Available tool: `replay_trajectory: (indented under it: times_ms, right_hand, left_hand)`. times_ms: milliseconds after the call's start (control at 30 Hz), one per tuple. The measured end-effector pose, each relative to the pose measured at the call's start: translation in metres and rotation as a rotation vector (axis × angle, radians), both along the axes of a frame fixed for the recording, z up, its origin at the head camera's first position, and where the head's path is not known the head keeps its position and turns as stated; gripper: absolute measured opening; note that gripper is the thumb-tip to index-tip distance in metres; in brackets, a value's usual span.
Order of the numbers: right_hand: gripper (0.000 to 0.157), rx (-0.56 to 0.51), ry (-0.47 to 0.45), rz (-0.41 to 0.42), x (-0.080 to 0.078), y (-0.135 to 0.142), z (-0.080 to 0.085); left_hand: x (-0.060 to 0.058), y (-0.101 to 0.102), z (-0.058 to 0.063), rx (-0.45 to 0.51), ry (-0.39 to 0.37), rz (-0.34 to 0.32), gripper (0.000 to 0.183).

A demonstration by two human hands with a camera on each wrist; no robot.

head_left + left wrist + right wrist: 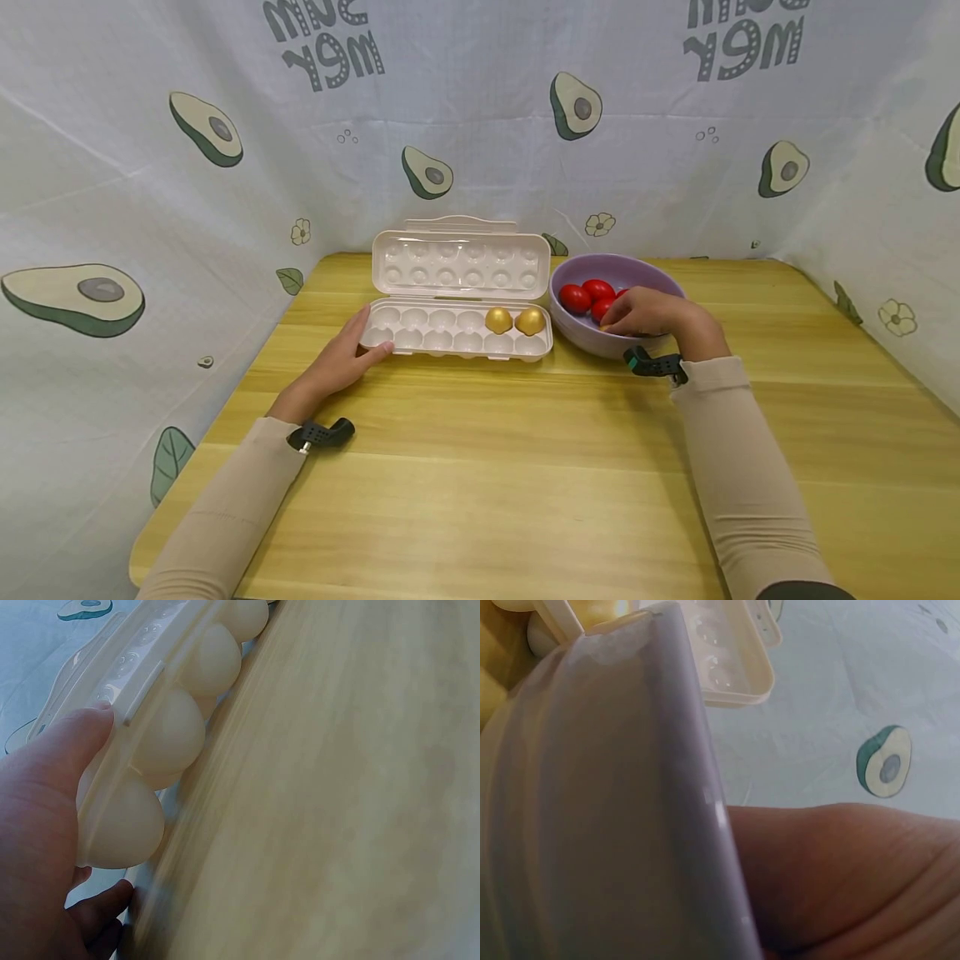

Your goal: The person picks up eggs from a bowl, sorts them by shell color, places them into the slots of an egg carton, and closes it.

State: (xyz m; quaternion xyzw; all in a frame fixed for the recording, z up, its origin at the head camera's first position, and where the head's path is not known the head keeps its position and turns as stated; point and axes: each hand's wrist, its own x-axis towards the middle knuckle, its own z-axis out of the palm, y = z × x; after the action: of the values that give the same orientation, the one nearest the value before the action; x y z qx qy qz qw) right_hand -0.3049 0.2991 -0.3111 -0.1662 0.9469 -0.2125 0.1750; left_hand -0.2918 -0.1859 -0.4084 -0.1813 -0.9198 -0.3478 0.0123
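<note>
An egg carton of pale plastic stands with its lid raised at the back. Two gold eggs sit side by side in the back row of its cups, toward the right end. My left hand grips the carton's left end, thumb over the front rim and fingers around the end, also seen in the left wrist view. My right hand reaches over the rim into a purple bowl, fingertips down among red eggs. A bit of gold shows at those fingertips; I cannot tell whether they hold it.
The bowl stands close against the carton's right end. Both rest toward the back of a wooden table. Behind and beside it hangs a pale cloth printed with avocados. Each wrist carries a black camera mount.
</note>
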Motion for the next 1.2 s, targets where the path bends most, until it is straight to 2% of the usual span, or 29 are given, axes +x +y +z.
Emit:
replay_trajectory:
  times_ms: [667, 1200]
  right_hand:
    - [0.023, 0.059, 0.069, 0.068, -0.0016, 0.0012, -0.0002]
    - [0.025, 0.044, 0.096, 0.109, -0.0033, -0.0001, -0.0015]
  left_hand:
    - [-0.0019, 0.0009, -0.0005, 0.008, -0.011, -0.003, 0.092]
    - [-0.0014, 0.0, -0.0003, 0.006, -0.012, 0.003, 0.091]
